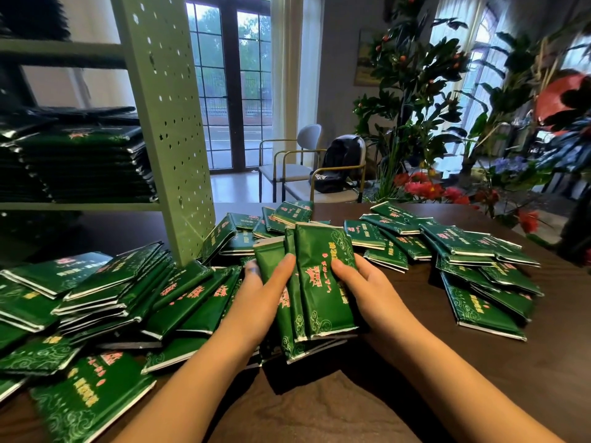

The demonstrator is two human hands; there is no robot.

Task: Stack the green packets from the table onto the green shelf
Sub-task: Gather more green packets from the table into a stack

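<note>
Head view, the only one. My left hand (262, 295) and right hand (364, 289) together hold a bundle of green packets (323, 257) upright, just above the table (335, 407). Each thumb is pressed across the bundle's printed face. The right fingers curl round its right edge, while the left fingers are hidden behind it. I can count at least three packets in the bundle, and edges below suggest more that I cannot separate. Progress, as I judge it: the green shelf (169, 129) stands at the left on the table, and its lower board already carries a tall shelf stack (86, 164) of well over ten layers. A second stack is cut off at the left edge, and there are darker packets behind and above whose number I cannot tell. A good deal is therefore done, but much is left. Loose packets (96, 298) lie overlapped at the left around the foot of the shelf, and a farther spread (463, 251) lies on the right. Together they number several dozen, too overlapped for an exact count. The bundle in my hands is not yet on the shelf and is well apart from the stack. Beyond the table are two chairs (287, 161), one backpack (339, 161) on the nearer chair, and potted plants (415, 91).
</note>
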